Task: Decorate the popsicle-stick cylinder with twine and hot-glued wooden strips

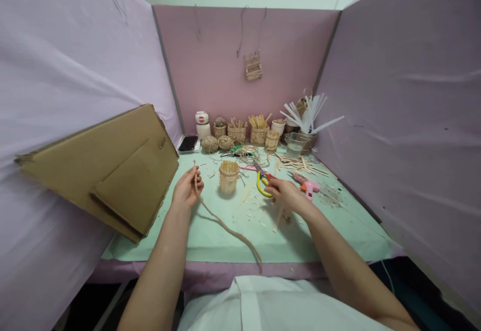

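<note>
My left hand (pixel 187 186) pinches a braided jute cord (pixel 221 223) near its upper end. The rest of the cord slants down to the right, over the table's front edge. My right hand (pixel 286 194) has its fingers closed at the handles of a pair of scissors (pixel 262 183) with yellow and red grips; the blades point away from me. Between my hands stands a small round cup (pixel 229 177) of pale wooden strips, upright and touched by neither hand.
A pink glue gun (pixel 310 186) lies right of my right hand. Wood sticks (pixel 303 164), twine balls (pixel 209 144), filled baskets (pixel 236 133), a white bottle (pixel 203 126) and a plastic cup (pixel 295 145) line the back. Cardboard (pixel 131 170) leans at left. Scraps litter the green cloth.
</note>
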`<state>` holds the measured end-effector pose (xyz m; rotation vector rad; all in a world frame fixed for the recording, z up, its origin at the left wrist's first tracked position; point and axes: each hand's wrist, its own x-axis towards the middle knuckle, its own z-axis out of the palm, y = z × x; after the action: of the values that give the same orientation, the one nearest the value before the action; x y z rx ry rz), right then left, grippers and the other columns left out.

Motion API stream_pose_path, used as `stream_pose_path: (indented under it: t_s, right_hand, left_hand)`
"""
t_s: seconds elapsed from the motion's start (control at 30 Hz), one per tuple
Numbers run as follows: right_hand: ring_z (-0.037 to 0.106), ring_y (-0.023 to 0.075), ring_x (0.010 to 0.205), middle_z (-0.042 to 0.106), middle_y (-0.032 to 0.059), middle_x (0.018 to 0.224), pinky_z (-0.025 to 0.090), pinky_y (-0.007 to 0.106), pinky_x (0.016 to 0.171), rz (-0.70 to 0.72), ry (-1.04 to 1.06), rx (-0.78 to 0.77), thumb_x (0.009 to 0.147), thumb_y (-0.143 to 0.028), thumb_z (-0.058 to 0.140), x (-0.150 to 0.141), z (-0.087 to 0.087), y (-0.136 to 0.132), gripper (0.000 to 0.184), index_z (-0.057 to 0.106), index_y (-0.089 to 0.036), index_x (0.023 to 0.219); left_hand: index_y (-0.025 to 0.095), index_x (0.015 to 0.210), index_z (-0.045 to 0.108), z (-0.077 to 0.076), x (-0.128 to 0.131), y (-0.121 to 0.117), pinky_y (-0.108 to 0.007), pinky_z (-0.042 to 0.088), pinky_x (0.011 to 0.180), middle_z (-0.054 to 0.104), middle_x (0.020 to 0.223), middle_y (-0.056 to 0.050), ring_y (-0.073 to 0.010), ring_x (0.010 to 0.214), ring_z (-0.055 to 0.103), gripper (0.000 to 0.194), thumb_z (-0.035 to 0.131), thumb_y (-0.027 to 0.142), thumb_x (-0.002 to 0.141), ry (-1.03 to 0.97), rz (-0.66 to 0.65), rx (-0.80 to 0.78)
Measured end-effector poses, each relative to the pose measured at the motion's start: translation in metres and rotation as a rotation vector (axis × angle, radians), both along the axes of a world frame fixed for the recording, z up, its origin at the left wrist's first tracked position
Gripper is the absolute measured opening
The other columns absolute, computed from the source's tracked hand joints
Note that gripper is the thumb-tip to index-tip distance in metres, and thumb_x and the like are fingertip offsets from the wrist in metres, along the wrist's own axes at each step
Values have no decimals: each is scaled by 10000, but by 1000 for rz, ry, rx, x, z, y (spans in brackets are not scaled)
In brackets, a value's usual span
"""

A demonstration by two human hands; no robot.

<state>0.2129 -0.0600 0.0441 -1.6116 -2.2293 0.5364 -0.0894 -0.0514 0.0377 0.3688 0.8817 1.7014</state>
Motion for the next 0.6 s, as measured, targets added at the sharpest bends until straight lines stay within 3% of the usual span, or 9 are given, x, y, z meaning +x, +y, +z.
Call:
stream_pose_path:
  t_s: [0.1,0.2,0.33,0.6]
  right_hand:
    - [655,211,845,732,118,880,359,265,649,-163,-181,19,916,-272,538,-12,-3,29,211,706,-152,873]
    - [685,246,965,736,195,1025,400,266,685,-255,-308,-73,899,-308,607,-24,-7,46,266,733,-105,1014]
    - [685,266,1055,715,226,1135,437,266,721,-297,-330,-111,890,-326,635,-29,-13,53,356,709,-94,1150]
    - [697,287,1036,735,222,1066,464,292,733,-316,-320,-148,879,-267,610,-25,-20,57,354,700,-77,1164]
  left_hand:
    - [114,823,663,-2,5,-2,-125,339,429,575,631,18,-31,477,482,156,787,160,741,129,-40,33]
    - [115,809,689,-4,9,-4,-139,352,435,592,620,9,-38,474,479,278,869,249,647,251,-85,52]
    - [119,797,707,-5,12,-5,-156,362,438,603,615,3,-42,461,471,384,910,350,568,348,-142,29]
    - [130,800,712,-5,16,-8,-165,385,466,618,636,-4,-50,482,490,449,925,406,518,421,-179,8]
